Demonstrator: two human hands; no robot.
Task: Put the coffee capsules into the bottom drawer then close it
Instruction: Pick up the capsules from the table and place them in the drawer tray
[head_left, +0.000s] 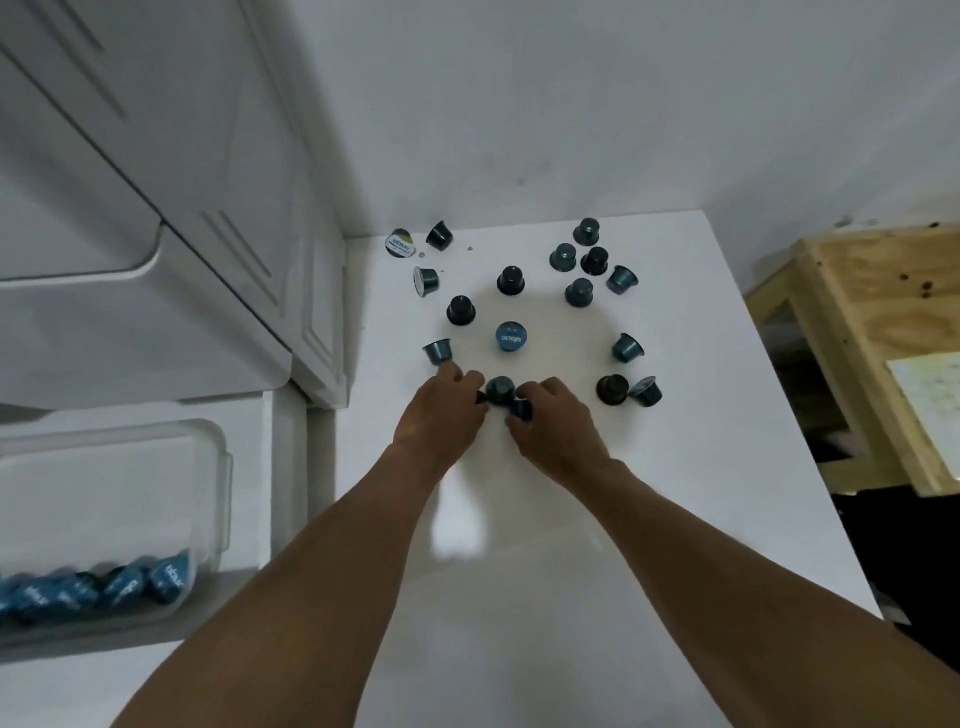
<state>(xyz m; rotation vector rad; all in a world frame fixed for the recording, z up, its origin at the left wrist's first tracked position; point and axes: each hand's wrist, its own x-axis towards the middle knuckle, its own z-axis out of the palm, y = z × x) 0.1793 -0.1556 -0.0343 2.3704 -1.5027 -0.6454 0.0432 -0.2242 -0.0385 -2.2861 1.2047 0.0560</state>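
Capsules (511, 280) are lying scattered across the far half of the white tabletop (675, 493) as I am looking down through the head camera. Most are standing dome up, a few are tipped on their sides, and one blue-lidded capsule (511, 336) is showing me its printed foil lid in the middle of the spread. My left hand (441, 410) and right hand (556, 423) are reaching out side by side at the near edge of the scatter, knuckles up. The left hand is curling its fingers and pinching a small dark capsule (481, 398) at its fingertips, while the right hand is clamping its curled fingers round a second dark capsule (522, 409). A teal capsule (500, 387) is standing on the tabletop right between the two hands, just beside both sets of fingers; whether they are touching it I cannot tell. A tilted capsule (438, 351) is lying just beyond the left hand's knuckles. To my left the bottom drawer (215, 467) of the white drawer unit (156, 322) is standing pulled open, and a heap of blue capsules (119, 584) is lying in it at the end nearest me. On my right a wooden stand (857, 291) is sitting beside the tabletop, with a sheet of paper (930, 395) lying on it.
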